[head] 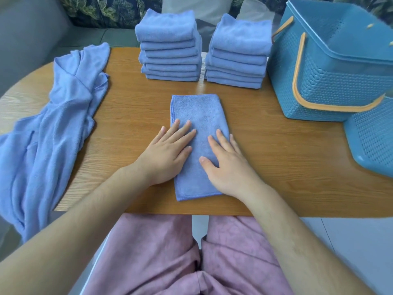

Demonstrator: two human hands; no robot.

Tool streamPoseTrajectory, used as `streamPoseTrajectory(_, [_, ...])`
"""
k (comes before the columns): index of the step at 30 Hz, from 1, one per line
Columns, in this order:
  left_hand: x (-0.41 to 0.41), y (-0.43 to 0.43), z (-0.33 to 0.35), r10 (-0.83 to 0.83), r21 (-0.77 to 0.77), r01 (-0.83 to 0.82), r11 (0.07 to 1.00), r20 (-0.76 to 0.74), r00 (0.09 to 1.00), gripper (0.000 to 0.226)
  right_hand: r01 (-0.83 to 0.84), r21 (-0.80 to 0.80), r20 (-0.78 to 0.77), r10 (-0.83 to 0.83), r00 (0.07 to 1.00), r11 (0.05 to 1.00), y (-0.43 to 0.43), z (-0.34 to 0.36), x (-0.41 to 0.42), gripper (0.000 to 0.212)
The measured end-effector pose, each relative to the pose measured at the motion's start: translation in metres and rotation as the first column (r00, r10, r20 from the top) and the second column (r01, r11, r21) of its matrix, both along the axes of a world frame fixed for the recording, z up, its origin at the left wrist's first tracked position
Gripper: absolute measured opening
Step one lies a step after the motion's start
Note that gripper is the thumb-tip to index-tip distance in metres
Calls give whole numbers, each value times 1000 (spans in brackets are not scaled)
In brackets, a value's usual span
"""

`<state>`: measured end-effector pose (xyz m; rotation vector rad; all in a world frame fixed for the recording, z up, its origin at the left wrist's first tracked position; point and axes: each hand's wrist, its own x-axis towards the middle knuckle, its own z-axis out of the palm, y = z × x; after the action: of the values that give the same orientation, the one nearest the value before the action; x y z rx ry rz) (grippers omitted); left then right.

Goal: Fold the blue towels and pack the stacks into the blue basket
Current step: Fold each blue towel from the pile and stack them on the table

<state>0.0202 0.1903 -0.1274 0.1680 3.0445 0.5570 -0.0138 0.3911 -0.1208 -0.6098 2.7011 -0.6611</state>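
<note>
A blue towel [196, 109], folded into a long strip, lies in the middle of the wooden table [131, 107]. My left hand [167, 152] and my right hand [226, 165] both press flat on its near half, fingers straight. Behind it stand two stacks of folded blue towels, the left stack [170, 45] and the right stack [239, 52]. A heap of unfolded blue towels [55, 124] hangs over the table's left edge. The blue basket [331, 67] with orange handles stands at the right.
A second blue basket [374, 137] sits at the right edge, in front of the first. A grey sofa with leaf-print cushions [102, 9] runs behind the table. My pink-clad legs show below the table's near edge.
</note>
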Motion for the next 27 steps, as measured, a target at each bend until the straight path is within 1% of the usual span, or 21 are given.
streamPoseTrajectory(3, [31, 9, 1, -90, 75, 91, 993, -12, 996, 59, -14, -41, -29, 13, 999, 999, 12, -1, 17, 66])
streamPoseTrajectory(5, [54, 13, 0, -123, 121, 124, 985, -14, 992, 66, -42, -17, -93, 40, 995, 999, 21, -4, 31, 63])
streamPoseTrajectory(7, [67, 14, 0, -135, 119, 140, 983, -46, 990, 72, -64, 33, -163, 68, 984, 997, 27, -8, 42, 63])
streamPoseTrajectory(12, [71, 10, 2, -197, 139, 205, 969, -66, 978, 88, -87, 38, -145, 92, 985, 995, 26, -7, 43, 63])
streamPoseTrajectory(13, [71, 9, 2, -204, 157, 215, 964, -83, 975, 86, -97, 33, -138, 101, 985, 995, 26, -5, 42, 62])
streamPoseTrajectory(15, [74, 7, 3, -220, 198, 249, 948, -156, 963, 73, -121, 25, -144, 124, 982, 992, 30, -1, 40, 60])
streamPoseTrajectory(18, [75, 7, 1, -273, 156, 334, 929, -318, 908, 47, -113, -43, -219, 101, 971, 993, 41, 9, 34, 48])
streamPoseTrajectory(20, [73, 7, 0, -288, 122, 354, 927, -371, 883, 37, -115, -116, -273, 80, 959, 987, 48, 17, 29, 38])
streamPoseTrajectory(22, [70, 8, -1, -288, 82, 347, 934, -401, 869, 29, -162, -185, -286, 105, 953, 969, 51, 20, 27, 29])
streamPoseTrajectory(24, [69, 9, -3, -271, 57, 321, 945, -410, 871, 23, -233, -210, -279, 171, 945, 950, 50, 23, 27, 23])
streamPoseTrajectory(25, [69, 9, -3, -254, 66, 305, 950, -408, 877, 23, -271, -210, -272, 210, 939, 939, 50, 23, 28, 24])
streamPoseTrajectory(27, [69, 9, -2, -190, 144, 265, 953, -394, 899, 28, -341, -195, -249, 290, 924, 920, 51, 26, 28, 34])
